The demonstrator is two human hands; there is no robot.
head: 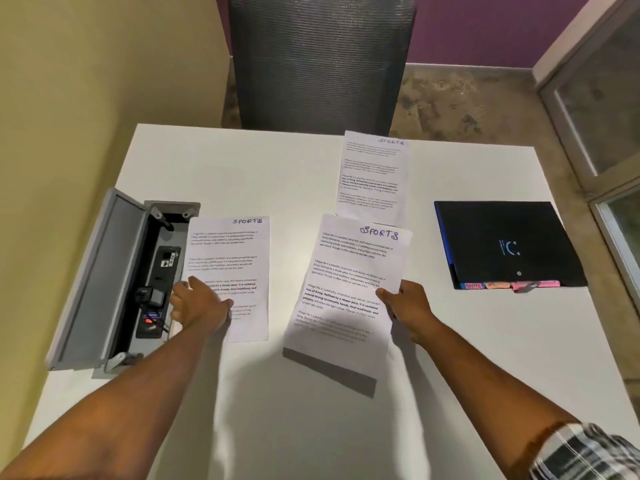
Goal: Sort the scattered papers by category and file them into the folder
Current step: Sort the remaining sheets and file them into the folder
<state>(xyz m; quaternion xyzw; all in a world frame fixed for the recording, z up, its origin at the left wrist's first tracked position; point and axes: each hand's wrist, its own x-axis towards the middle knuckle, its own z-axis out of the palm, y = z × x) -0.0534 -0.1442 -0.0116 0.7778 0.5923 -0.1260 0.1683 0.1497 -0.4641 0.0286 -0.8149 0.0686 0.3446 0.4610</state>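
White bench carries the closed black folder far right and three SPORTS sheets: right hand pinches the lifted middle sheet, left hand presses the left sheet; best stack both squarely together.

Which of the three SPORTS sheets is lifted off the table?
The middle sheet, pinched by the right hand; it casts a shadow beneath. The left sheet and far sheet lie flat.

Plaid sleeve, bare forearms
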